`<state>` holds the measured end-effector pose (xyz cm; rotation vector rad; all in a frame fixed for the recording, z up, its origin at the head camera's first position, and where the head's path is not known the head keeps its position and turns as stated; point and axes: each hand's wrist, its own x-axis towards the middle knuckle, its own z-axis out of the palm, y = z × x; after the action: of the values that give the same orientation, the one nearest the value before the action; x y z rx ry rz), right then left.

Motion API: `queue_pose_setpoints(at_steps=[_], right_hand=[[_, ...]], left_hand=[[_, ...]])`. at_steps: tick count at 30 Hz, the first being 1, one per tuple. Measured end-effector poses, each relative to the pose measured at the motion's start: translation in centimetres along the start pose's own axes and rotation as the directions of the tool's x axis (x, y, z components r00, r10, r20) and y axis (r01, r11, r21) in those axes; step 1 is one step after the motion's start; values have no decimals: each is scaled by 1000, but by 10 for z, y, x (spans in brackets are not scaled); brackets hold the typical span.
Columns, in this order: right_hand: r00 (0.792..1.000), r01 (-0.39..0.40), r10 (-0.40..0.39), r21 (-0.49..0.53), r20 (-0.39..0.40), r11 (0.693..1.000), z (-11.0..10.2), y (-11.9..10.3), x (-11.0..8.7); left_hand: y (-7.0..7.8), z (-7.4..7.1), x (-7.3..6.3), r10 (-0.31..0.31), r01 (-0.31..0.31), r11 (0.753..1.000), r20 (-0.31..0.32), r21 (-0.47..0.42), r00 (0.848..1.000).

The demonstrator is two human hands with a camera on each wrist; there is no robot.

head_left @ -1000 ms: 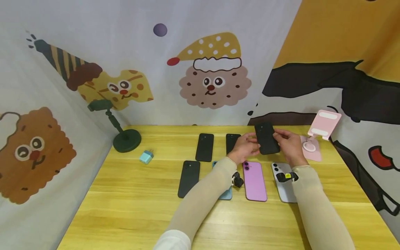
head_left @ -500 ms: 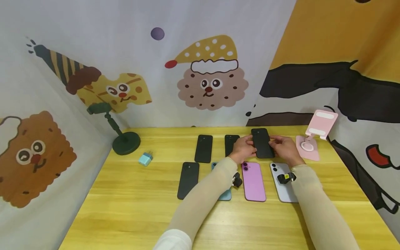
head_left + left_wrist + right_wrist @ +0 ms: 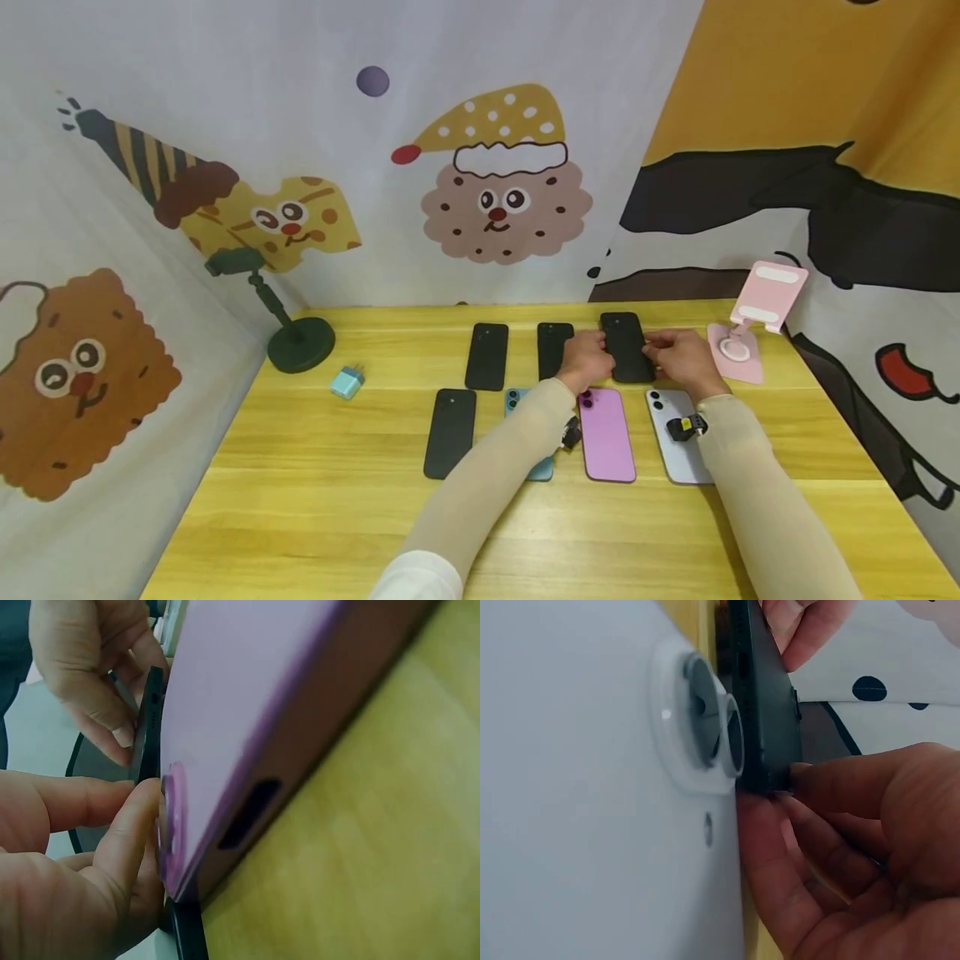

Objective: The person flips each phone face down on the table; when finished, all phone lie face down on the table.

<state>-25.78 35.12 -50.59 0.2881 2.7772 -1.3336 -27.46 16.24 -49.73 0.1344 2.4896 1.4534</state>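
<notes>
A black phone (image 3: 628,348), back side up with its camera corner away from me, lies flat or almost flat at the table's back right. My left hand (image 3: 587,361) pinches its left edge, finger and thumb meeting there in the left wrist view. On the opposite edge my right hand (image 3: 684,360) holds on, thumb and fingertips at the phone's corner (image 3: 772,712) in the right wrist view. A pink phone (image 3: 607,436) lies just in front of it. Beside that is a white phone (image 3: 678,446), partly hidden by my right wrist.
Left of my hands lie more black phones (image 3: 487,357) (image 3: 555,346) (image 3: 450,433) and a blue phone (image 3: 540,469) under my left forearm. A pink phone stand (image 3: 767,296) is at right. A green stand (image 3: 301,344) and a light-blue charger (image 3: 347,382) are left.
Both hands have lowered the black phone from a raised, tilted pose down toward the table, slightly left and nearer. It now lines up with the back row of phones.
</notes>
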Motion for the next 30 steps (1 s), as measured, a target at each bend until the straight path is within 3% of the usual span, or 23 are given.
queue_pose_setpoints(at_steps=[4, 7, 12, 18, 24, 30], right_hand=[[1000, -12, 12, -12, 18, 1000, 0, -3, 2], [999, -33, 33, -6, 35, 999, 0, -5, 4], [996, -69, 69, -2, 56, 998, 0, -8, 6], [994, -67, 65, 16, 88, 998, -2, -16, 4], [997, 48, -42, -90, 62, 995, -7, -33, -2], [982, 188, -178, -253, 62, 949, -17, -46, -2]], left_hand=[[-1, -3, 2, 45, -40, 986, -25, 159, 999], [-2, -5, 3, 31, -28, 990, -23, 137, 999], [-2, -6, 4, -24, 23, 999, -7, -29, 1000], [-7, -10, 3, -54, 58, 979, 24, -197, 998], [-15, -32, -2, 24, -20, 996, 47, -90, 999], [-18, -77, -8, 168, -167, 986, 48, -27, 985]])
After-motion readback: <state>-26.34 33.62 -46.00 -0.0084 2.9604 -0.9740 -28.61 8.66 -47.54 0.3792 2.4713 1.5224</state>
